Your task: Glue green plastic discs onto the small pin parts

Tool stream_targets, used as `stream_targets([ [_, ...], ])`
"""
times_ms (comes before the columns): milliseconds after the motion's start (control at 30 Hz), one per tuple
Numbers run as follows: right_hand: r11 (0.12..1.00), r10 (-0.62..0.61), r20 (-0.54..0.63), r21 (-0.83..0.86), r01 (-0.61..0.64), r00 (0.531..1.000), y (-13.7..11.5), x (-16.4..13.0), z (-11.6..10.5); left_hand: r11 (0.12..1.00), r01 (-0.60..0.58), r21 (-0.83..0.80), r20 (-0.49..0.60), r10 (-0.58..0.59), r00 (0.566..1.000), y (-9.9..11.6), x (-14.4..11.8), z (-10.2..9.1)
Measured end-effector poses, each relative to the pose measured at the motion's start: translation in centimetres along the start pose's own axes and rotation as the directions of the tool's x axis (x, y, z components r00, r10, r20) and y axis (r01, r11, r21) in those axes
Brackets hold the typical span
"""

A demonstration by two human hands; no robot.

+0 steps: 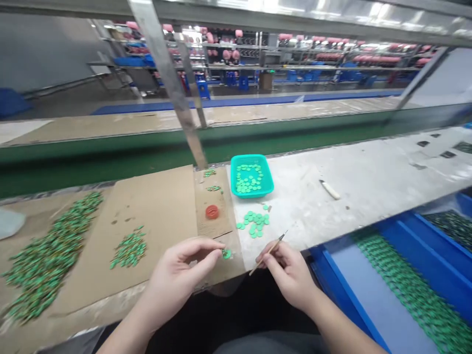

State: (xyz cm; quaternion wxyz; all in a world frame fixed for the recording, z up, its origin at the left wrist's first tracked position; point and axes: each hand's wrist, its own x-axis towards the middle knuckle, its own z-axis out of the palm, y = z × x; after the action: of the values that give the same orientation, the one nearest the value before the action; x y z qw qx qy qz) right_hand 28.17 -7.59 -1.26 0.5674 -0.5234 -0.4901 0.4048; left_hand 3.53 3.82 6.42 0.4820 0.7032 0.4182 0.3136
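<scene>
Between thumb and forefinger, my left hand pinches a small part with a green disc at its end. My right hand grips a thin brush like a pen, its dark tip pointing up and away. Just beyond both hands lies a cluster of loose green discs. Behind them a teal basket holds more of these discs. A red-orange round cap sits on the cardboard past my left fingers. Small green-and-brown pieces are heaped to the left of that hand.
A larger heap of green-and-brown pieces covers the far left. On the right of the table rests a white-handled tool. Blue trays with rows of green parts stand lower right. A metal post rises behind the cardboard.
</scene>
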Motion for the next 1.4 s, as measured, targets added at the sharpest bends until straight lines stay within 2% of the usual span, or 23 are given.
stream_targets([
  [100, 0.999, 0.015, -0.044, -0.043, -0.017, 0.999, -0.2, -1.9, -1.8, 0.984, -0.109, 0.14, 0.108, 0.095, 0.99, -0.5, 4.2, 3.6],
  [233, 0.999, 0.041, -0.139, -0.009, -0.043, 0.989, -0.2, -3.2, -4.0, 0.944, -0.243, 0.224, 0.213, 0.196, 0.957, 0.5, 10.6, 10.7],
  [333, 0.998, 0.056, -0.192, 0.016, -0.054, 0.98, -0.3, -3.5, -5.1, 0.901, -0.318, 0.295, 0.267, 0.242, 0.933, 1.4, 14.5, 15.5],
  [400, 0.998, 0.063, -0.209, 0.021, -0.06, 0.976, -0.5, -3.7, -5.7, 0.877, -0.348, 0.332, 0.295, 0.254, 0.921, 1.7, 16.1, 17.6],
  [500, 0.998, 0.07, -0.22, 0.024, -0.066, 0.973, -0.9, -4.0, -6.3, 0.85, -0.369, 0.375, 0.317, 0.256, 0.913, 1.7, 17.2, 18.9],
  [567, 0.997, 0.072, -0.22, 0.022, -0.068, 0.973, -1.0, -4.4, -6.4, 0.839, -0.372, 0.398, 0.313, 0.257, 0.914, 1.6, 16.8, 18.7],
  [667, 0.997, 0.08, -0.219, -0.004, -0.083, 0.972, -1.0, -4.8, -6.5, 0.825, -0.362, 0.435, 0.295, 0.249, 0.922, 1.0, 14.1, 16.9],
  [800, 0.988, 0.055, -0.213, -0.129, -0.084, 0.975, -1.0, -4.6, -6.7, 0.806, -0.314, 0.501, 0.265, 0.203, 0.943, -0.5, 8.2, 12.4],
  [867, 0.979, 0.027, -0.207, -0.193, -0.068, 0.978, -1.1, -4.1, -6.6, 0.793, -0.251, 0.555, 0.199, 0.166, 0.966, -1.5, 5.7, 9.8],
  [933, 0.97, 0.011, -0.201, -0.236, -0.059, 0.979, -1.3, -3.4, -6.4, 0.771, -0.175, 0.613, 0.111, 0.136, 0.985, -2.2, 4.6, 7.4],
  [1000, 0.966, 0.007, -0.191, -0.253, -0.056, 0.981, -1.4, -2.6, -5.9, 0.745, -0.129, 0.655, 0.066, 0.113, 0.991, -2.6, 5.0, 5.8],
  [1100, 0.965, 0.01, -0.163, -0.256, -0.052, 0.987, -1.6, -1.7, -5.0, 0.708, -0.13, 0.694, 0.086, 0.098, 0.991, -2.3, 7.1, 5.5],
  [1267, 0.963, 0.006, -0.115, -0.266, -0.036, 0.993, -2.1, -1.5, -4.0, 0.648, -0.195, 0.736, 0.18, 0.089, 0.98, -1.0, 10.4, 7.6],
  [1400, 0.957, 0.006, -0.12, -0.287, -0.041, 0.993, -2.2, -2.0, -4.0, 0.612, -0.223, 0.758, 0.195, 0.113, 0.974, -1.0, 10.1, 7.5],
])
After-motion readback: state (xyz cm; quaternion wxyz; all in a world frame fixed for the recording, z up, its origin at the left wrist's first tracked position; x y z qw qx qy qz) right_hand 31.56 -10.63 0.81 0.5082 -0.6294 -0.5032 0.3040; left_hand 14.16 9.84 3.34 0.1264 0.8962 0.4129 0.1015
